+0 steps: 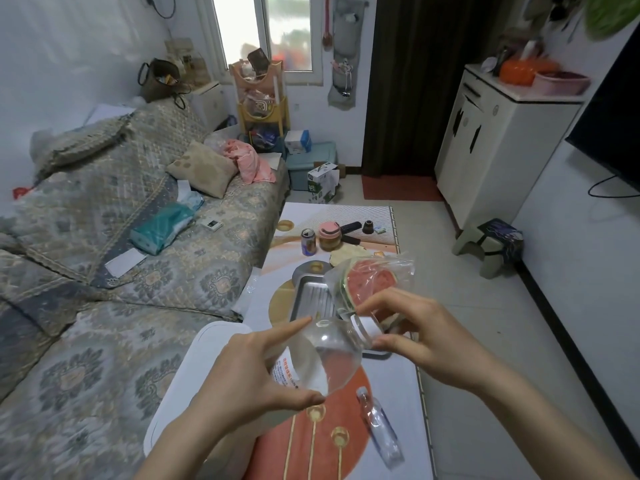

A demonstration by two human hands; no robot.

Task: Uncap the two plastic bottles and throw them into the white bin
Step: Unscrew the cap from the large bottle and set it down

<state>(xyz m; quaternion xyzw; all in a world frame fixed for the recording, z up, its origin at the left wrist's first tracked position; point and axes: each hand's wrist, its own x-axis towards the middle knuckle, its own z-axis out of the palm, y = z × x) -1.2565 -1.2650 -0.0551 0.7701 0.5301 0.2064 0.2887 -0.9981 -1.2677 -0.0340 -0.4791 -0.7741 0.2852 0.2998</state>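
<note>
Left hand [242,372] grips bottle [322,358]; right hand [422,337] pinches cap [363,327]. Risk: slick bottle slipping under twist, missing bin [180,382].

No legible text anywhere.

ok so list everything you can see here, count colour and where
held bottle: 1, clear, white cap, between both hands
second bottle: 1, clear, lying on table near right edge
white bin: 1, between sofa and table
table: 1, patterned orange and white
metal tray: 1, silver, mid table
watermelon: 1, red, in clear bag, over tray
can: 1, purple, far table
sofa: 1, grey patterned, left
cabinet: 1, white, right
left hand: holds bottle body
right hand: pinches cap
</note>
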